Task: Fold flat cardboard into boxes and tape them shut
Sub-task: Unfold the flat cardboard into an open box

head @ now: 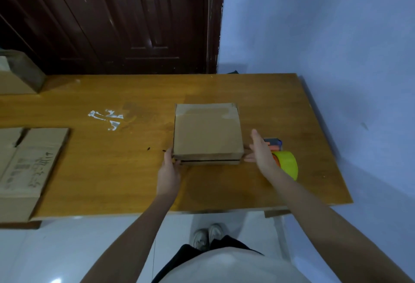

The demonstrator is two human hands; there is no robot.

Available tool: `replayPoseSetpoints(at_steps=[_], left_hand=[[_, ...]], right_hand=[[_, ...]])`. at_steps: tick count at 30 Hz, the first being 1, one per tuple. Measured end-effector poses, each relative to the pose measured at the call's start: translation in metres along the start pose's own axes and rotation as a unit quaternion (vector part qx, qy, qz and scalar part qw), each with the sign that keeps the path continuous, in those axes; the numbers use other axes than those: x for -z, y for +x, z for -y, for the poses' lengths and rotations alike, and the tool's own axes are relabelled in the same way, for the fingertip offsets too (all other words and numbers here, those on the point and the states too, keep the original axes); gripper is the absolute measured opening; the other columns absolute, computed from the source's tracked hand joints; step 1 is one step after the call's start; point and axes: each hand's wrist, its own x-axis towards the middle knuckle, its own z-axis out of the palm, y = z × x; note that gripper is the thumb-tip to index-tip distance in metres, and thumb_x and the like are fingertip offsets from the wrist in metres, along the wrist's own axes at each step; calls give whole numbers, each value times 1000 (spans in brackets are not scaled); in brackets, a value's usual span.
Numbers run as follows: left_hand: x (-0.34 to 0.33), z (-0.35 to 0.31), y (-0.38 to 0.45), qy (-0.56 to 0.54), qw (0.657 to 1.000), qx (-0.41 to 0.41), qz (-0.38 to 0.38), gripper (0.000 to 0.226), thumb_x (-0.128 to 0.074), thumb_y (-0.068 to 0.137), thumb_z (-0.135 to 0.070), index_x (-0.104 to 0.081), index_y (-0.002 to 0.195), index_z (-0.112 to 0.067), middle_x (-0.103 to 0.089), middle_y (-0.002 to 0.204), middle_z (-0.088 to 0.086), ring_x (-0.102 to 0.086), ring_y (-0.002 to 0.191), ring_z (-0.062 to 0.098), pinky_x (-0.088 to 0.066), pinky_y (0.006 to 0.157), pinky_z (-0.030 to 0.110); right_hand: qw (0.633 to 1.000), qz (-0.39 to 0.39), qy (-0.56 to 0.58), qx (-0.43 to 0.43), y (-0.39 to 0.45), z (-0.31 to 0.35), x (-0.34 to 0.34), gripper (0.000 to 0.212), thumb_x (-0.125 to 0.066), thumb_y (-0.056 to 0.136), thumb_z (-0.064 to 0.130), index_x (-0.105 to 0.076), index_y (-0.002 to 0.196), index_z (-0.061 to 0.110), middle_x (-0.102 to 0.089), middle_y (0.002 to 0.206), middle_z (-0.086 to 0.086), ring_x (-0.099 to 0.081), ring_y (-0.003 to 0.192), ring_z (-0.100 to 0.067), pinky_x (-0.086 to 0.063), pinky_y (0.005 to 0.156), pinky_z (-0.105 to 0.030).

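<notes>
Table edge: the near edge of the wooden table (224,193) is seen just below the forearms; the right edge runs close along the blue wall (336,35).
Open room: bare tabletop is left between the box and the flattened cardboard (29,166), which is laid at the table's left end and overhangs the near edge.
Right margin: a tape dispenser (285,161) with a yellow-green roll is found just beside the right hand, partly hidden by it.
Box position: the folded box (207,132) is set right of the table's centre, flat on the surface.
Box look: plain brown cardboard; clear tape is seen across the far end of the top; a dark seam is shown along the near side.
Left hand: the left hand (169,170) is held against the box's near-left corner, fingers curled round it in a grasp.
Right hand: the right hand (260,150) is held just off the box's right side, fingers straight and released.
Marks: white torn residue (107,117) is stuck to the tabletop left of the box.
</notes>
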Motion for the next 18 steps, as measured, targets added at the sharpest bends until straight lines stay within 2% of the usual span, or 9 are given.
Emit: replayPoseSetpoints(at_steps=[1, 4, 6, 9, 11, 13, 18], left_hand=[[-2, 0, 1, -19, 1000, 2, -8, 43, -46, 97, -1, -35, 138, -9, -59, 124, 15, -64, 102, 29, -55, 72, 35], [-7, -5, 4, -58, 998, 20, -33, 34, -47, 96, -2, -42, 129, -7, -60, 121, 11, -65, 95, 26, -53, 69, 34], [-6, -8, 6, -87, 995, 43, -34, 28, -49, 96, -3, -45, 123, -8, -59, 119, 8, -64, 96, 25, -54, 72, 36], [-4, -6, 14, -119, 989, 88, -22, 18, -55, 93, -5, -47, 108, -13, -59, 112, 6, -62, 98, 28, -56, 78, 44], [-3, -2, 21, -140, 982, 124, -21, 18, -60, 90, -6, -48, 97, -18, -60, 106, 6, -62, 97, 30, -56, 80, 48], [-2, -2, 23, -157, 976, 149, -22, 21, -64, 87, -5, -50, 90, -20, -62, 104, 7, -62, 97, 29, -55, 81, 49], [5, -8, 33, -236, 950, 206, 2, 20, -65, 83, 4, -53, 97, -4, -60, 103, 14, -61, 95, 34, -54, 84, 44]], right_hand=[[1000, 16, -10, -19, 1, 8, 0, 60, -40, 97, 50, -35, 144, 12, -49, 127, -7, -59, 108, -32, -53, 87, -37], [996, 58, -69, -21, 2, 13, -1, 64, -59, 91, 42, -39, 140, 6, -49, 136, -9, -54, 116, -25, -53, 91, -36], [995, 67, -58, -34, 5, 8, -1, 67, -63, 88, 40, -39, 141, 7, -47, 138, -10, -52, 119, -25, -53, 92, -39], [992, 91, -41, -83, 8, 8, 2, 76, -66, 86, 41, -32, 147, 11, -42, 144, -9, -48, 124, -32, -55, 84, -39], [988, 98, 10, -115, 9, 11, 2, 79, -70, 83, 35, -30, 147, 11, -41, 145, -12, -48, 125, -36, -55, 86, -41], [986, 96, 60, -126, 10, 13, 1, 75, -72, 82, 26, -34, 143, 6, -45, 140, -15, -50, 122, -35, -52, 92, -46], [986, 95, 86, -104, 9, 11, 1, 57, -70, 84, 17, -46, 132, -2, -54, 129, -14, -54, 118, -30, -52, 90, -45]])
